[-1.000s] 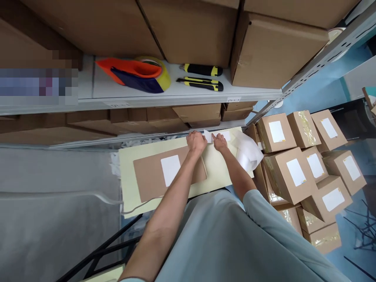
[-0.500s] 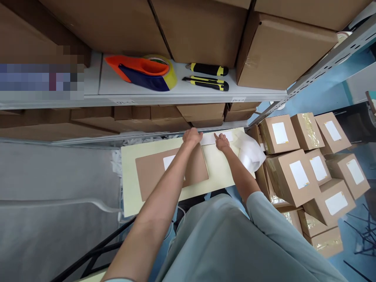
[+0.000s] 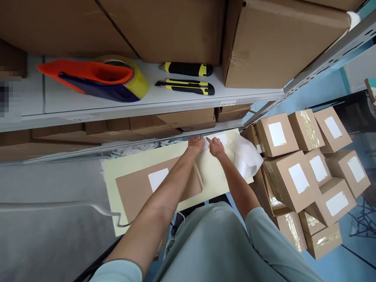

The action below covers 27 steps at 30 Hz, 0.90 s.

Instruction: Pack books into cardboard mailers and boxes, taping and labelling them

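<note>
A strip of white paper [image 3: 222, 139] lies near the far edge of the cream tabletop [image 3: 219, 174]. My left hand [image 3: 196, 143] rests on its left end, fingers laid flat. Just right of it, my right hand [image 3: 216, 147] touches the paper with the index finger stretched out to the left and the other fingers bent. Under my left forearm is a flat brown cardboard box [image 3: 133, 192] bearing a white label [image 3: 158, 178], which my arm partly covers. Crumpled white translucent wrap [image 3: 249, 156] sits at the table's right end.
Several labelled cardboard boxes [image 3: 302, 178] are stacked on the right. On the shelf [image 3: 176, 102] above the table lie an orange and blue tape dispenser [image 3: 96, 76] and two utility knives [image 3: 188, 69]. Larger cartons [image 3: 282, 47] stand behind them.
My view has shifted, so the shelf things appear larger and farther left. My left hand has flattened from a bent grip onto the paper. My right hand has come closer to it.
</note>
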Tool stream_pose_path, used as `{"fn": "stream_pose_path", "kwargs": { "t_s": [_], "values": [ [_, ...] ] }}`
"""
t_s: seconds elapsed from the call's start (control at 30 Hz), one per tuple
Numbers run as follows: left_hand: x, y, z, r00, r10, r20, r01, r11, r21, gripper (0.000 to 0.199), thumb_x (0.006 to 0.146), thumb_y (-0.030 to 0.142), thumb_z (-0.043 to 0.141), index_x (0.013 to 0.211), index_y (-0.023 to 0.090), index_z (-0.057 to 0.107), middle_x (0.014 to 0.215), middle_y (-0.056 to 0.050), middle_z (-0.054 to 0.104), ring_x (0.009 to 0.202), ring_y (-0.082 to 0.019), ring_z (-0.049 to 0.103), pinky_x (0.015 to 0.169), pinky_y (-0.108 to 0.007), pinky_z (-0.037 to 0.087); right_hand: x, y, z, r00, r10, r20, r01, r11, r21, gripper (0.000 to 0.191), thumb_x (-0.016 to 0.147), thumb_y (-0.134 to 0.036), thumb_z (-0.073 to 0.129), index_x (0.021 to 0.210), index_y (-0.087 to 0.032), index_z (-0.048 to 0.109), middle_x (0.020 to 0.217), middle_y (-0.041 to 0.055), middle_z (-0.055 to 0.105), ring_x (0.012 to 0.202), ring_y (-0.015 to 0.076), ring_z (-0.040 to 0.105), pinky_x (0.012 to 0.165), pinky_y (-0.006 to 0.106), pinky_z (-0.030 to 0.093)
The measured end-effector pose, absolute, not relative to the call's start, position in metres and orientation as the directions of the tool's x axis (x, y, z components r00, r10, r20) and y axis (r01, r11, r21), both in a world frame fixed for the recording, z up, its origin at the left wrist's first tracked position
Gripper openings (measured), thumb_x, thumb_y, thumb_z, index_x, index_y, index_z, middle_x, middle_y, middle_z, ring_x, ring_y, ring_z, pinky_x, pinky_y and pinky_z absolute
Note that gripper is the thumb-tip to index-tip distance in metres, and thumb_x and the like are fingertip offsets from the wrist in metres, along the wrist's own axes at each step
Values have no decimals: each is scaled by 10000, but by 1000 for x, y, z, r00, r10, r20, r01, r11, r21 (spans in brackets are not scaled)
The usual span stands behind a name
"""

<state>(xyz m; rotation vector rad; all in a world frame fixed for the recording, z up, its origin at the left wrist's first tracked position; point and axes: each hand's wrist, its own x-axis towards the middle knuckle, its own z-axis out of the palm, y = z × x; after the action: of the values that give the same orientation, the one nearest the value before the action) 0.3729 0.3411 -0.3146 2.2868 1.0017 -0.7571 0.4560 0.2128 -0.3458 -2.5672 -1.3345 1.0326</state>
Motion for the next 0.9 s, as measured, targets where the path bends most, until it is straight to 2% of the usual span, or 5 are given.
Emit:
{"fn": "stream_pose_path", "kwargs": {
  "t_s": [0.2,0.33,0.43,0.73,0.9],
  "values": [
    [377,353,-325,537,457,-709,776,-598,201,999,671,328,1023,1553,162,585,1662,-272,561,1583,-454,513,1260,-493,458,456,215,-337,390,724,-568,704,-633,-323,664,1155,-185,400,1804,-326,391,1559,145,560,1448,299,481,1202,397,438],
    [379,357,-329,513,464,-722,786,-592,179,957,700,395,1016,1541,197,606,1686,-244,533,1547,-450,544,1202,-479,508,455,213,-333,380,733,-565,724,-615,-311,692,1147,-165,396,1819,-326,356,1557,145,551,1441,294,481,1201,391,433],
    [378,357,-331,510,466,-723,785,-596,169,970,688,417,1020,1543,224,604,1683,-227,539,1517,-447,565,1188,-487,509,454,212,-333,381,733,-563,727,-614,-307,693,1148,-164,383,1821,-324,351,1553,149,550,1434,296,483,1193,392,436],
    [378,354,-341,513,461,-724,793,-577,194,1025,621,325,1060,1511,113,599,1547,-284,672,1511,-474,593,1241,-504,466,454,212,-336,383,726,-571,725,-619,-301,703,1130,-167,416,1815,-313,361,1584,142,534,1429,287,472,1194,377,436],
    [378,360,-349,489,451,-747,841,-472,266,1053,569,452,1079,1467,128,635,1442,-263,754,1371,-444,715,1062,-423,587,453,212,-337,386,736,-556,720,-617,-317,677,1145,-182,401,1811,-301,375,1574,149,542,1437,296,474,1201,395,443]
  ]
}}
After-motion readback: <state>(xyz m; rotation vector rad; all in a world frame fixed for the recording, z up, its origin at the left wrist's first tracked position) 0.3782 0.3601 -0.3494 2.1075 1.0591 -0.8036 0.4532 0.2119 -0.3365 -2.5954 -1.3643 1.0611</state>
